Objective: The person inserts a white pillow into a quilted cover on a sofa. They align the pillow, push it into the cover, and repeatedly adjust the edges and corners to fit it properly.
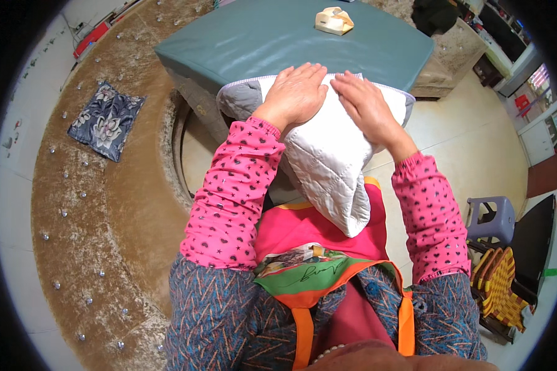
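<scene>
A white and grey quilted cloth (325,162) with a striped stitched edge lies over the near edge of the table. Its lower part hangs down in front of my apron (301,227). My left hand (298,96) rests flat on the white part, fingers pointing toward the far side. Beside it, my right hand (364,109) lies on the cloth with its fingers extended and slightly blurred. Neither hand grips the cloth. Pink sleeve covers with dark hearts and stars reach from both wrists up the forearms.
The table (260,41) wears a smooth green cover. A torn, pale yellow packet (334,21) sits at its far side. To the left curves a brown sofa (134,199) with a floral cushion (106,121). A grey plastic stool (492,218) and yellow woven chairs (499,278) stand at right.
</scene>
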`<action>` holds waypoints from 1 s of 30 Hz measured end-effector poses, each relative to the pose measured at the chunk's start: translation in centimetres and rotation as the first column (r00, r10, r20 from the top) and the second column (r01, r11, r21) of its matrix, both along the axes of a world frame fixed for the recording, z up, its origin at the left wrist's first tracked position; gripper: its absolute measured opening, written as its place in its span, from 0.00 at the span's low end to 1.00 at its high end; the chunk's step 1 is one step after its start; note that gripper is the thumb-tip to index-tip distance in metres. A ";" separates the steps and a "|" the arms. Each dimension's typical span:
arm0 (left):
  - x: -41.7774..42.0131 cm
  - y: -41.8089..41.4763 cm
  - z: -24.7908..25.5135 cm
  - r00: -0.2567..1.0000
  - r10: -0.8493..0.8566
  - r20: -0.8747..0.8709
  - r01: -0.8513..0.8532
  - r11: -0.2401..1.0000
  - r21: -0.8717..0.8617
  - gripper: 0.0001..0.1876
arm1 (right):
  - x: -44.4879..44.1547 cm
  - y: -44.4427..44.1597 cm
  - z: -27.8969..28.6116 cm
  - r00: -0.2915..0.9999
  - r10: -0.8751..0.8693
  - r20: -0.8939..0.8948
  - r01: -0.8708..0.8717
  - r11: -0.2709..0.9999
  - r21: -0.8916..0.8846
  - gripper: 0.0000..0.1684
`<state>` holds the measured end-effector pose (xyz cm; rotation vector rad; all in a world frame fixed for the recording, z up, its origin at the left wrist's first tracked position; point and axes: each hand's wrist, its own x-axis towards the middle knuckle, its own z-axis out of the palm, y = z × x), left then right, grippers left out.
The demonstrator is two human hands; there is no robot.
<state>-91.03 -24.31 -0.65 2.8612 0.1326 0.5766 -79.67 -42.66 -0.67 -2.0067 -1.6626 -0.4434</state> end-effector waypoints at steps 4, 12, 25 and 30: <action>0.1 -0.5 0.1 1.000 0.016 -0.024 -0.016 1.000 -0.023 0.29 | -5.2 -4.3 0.2 0.996 0.041 -0.085 -0.045 0.998 -0.052 0.26; 0.5 -0.8 -0.1 1.000 0.012 -0.007 -0.012 1.000 -0.014 0.28 | -8.9 -5.3 1.1 0.997 0.071 -0.013 -0.072 0.987 -0.144 0.37; 0.3 -1.2 -0.9 0.971 -0.062 0.229 0.052 0.997 0.051 0.27 | 3.4 1.8 0.0 0.978 -0.208 -0.017 0.201 0.962 -0.185 0.32; -0.7 -2.2 -0.1 0.958 -0.138 0.252 0.109 0.986 0.126 0.26 | 5.8 3.4 -0.5 0.969 -0.245 0.015 0.246 0.963 -0.109 0.29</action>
